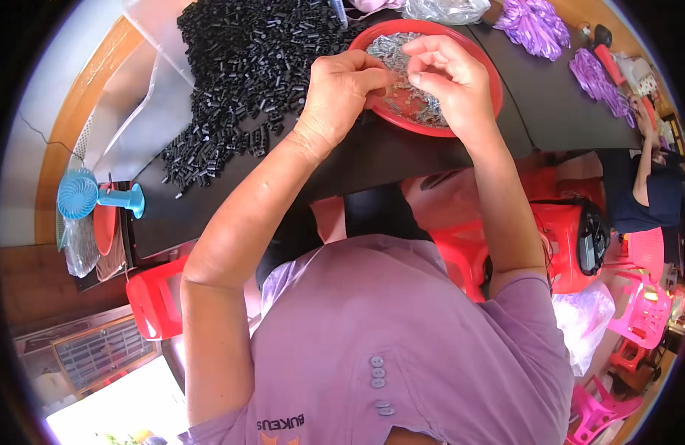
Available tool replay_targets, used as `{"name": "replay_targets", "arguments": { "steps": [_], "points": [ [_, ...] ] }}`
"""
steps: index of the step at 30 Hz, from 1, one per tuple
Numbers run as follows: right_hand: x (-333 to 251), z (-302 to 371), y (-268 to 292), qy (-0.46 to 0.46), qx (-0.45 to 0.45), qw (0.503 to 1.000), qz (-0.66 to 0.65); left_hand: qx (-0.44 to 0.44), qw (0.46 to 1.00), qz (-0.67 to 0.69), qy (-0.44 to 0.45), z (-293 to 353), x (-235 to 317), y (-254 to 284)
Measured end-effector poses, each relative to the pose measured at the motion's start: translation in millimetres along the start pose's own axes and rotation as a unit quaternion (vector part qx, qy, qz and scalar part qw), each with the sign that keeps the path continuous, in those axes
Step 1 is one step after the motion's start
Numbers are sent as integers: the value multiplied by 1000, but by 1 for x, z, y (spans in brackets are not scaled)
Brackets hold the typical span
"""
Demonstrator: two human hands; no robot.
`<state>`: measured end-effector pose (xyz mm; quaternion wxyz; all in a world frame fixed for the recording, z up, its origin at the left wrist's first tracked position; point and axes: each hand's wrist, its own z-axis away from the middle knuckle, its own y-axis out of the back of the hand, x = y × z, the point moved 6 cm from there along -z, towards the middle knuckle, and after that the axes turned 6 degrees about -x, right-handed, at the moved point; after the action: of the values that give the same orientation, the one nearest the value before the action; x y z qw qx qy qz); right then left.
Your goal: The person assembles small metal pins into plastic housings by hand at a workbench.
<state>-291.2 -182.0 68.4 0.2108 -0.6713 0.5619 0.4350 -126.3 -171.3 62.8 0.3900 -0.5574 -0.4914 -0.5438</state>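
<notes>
Both my hands are raised over a round red basin (495, 100) that holds a heap of small silver metal pieces (390, 50). My left hand (344, 93) is over the basin's left rim, thumb and forefinger pressed together. Whatever sits in that pinch is too small to make out. Across from it, my right hand (455, 80) has its fingers curled, the thumb close to the fingertips; anything between them cannot be made out. A large pile of short black cylindrical parts (242, 63) covers the dark table (342, 167) left of the basin.
Purple bundles (534, 28) and a clear plastic bag (446, 10) lie on the table's far side. A blue fan (79, 194) is at the left end. Red stools (155, 297) and pink chairs (643, 311) stand around. Another person's arm (643, 170) shows at right.
</notes>
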Motion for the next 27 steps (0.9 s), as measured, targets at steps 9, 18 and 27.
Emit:
{"name": "replay_targets", "arguments": {
  "steps": [9,18,27],
  "points": [
    [5,-6,5,-85,-54,991,90,0,968,-173,-183,-8,13,-14],
    [14,-3,8,-57,11,998,3,-37,988,-135,-62,-11,3,-17],
    [17,-5,1,-133,-95,980,113,19,870,-381,-314,-1,20,-24]
  ]
}}
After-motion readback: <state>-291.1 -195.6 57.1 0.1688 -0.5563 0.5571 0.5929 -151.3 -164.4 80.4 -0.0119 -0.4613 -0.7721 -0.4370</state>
